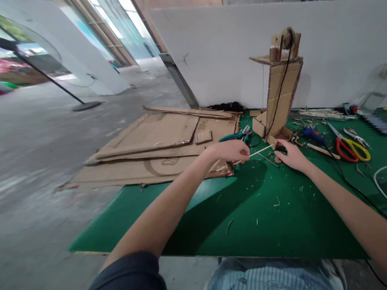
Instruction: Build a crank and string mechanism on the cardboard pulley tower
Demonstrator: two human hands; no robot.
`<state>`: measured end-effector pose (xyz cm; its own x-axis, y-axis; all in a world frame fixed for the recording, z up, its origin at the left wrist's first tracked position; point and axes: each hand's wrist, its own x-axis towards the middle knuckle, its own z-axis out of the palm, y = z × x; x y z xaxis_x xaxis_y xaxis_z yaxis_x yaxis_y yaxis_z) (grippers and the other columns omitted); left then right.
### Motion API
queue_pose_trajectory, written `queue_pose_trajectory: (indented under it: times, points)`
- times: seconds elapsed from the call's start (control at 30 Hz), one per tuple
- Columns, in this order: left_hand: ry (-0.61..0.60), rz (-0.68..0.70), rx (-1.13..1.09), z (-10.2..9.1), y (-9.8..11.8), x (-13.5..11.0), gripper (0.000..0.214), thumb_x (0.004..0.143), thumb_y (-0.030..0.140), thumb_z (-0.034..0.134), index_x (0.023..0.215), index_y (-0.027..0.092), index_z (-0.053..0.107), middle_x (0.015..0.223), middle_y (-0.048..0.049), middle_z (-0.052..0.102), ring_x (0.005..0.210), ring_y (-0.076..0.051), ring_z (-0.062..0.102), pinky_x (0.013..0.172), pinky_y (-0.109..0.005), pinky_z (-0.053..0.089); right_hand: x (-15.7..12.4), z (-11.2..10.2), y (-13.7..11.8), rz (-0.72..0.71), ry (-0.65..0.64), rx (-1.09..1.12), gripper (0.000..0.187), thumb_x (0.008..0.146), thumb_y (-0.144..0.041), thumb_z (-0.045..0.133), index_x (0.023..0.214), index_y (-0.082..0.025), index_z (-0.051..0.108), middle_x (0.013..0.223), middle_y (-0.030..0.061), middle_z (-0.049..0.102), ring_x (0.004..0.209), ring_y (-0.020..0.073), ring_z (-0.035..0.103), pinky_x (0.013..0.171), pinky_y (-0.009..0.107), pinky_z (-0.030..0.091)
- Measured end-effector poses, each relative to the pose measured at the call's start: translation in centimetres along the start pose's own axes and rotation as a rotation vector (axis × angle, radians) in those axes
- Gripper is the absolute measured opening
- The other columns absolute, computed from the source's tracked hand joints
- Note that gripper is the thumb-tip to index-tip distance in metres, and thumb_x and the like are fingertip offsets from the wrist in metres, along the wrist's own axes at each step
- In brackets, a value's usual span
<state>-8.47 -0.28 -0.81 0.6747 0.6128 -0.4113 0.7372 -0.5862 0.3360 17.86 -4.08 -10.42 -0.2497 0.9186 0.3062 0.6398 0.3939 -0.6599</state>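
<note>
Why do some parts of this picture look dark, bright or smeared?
Head view: a dark shadow crosses the green table; the windows glare white; the floor at left looks smeared, while the left hand and scissors look clearer. I can't tell the smear's cause.

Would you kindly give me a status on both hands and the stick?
Left hand gripping stick, which slants toward right hand. Right hand at foot of cardboard tower. Rod lying between hands, pliers just beyond left.
</note>
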Motion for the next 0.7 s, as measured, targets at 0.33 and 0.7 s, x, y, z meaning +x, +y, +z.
queue_pose_trajectory:
  times: [0.33, 0.7]
  points:
    - [0.013, -0.02, 0.023, -0.24, 0.67, -0.44, 0.025, 0.086, 0.032, 0.051, 0.078, 0.016, 0.069, 0.08, -0.0054, 0.074, 0.067, -0.013, 0.062, 0.063, -0.024, 0.04, 0.0, 0.15, 0.11, -0.022, 0.018, -0.002, 0.042, 0.088, -0.03, 0.058, 0.13, -0.02, 0.056, 0.123, 0.0119, 0.068, 0.114, 0.0265, 0.063, 0.1, 0.047, 0.049]
    - [0.014, 0.0, 0.034, -0.41, 0.66, -0.63, 0.024, 0.085, 0.031, 0.051, 0.081, 0.016, 0.069, 0.081, -0.0048, 0.074, 0.069, -0.013, 0.063, 0.064, -0.022, 0.041, -0.08, 0.07, 0.02, -0.03, 0.023, -0.012, 0.042, 0.089, -0.029, 0.059, 0.129, -0.02, 0.056, 0.122, 0.0121, 0.068, 0.113, 0.0263, 0.064, 0.099, 0.047, 0.05]
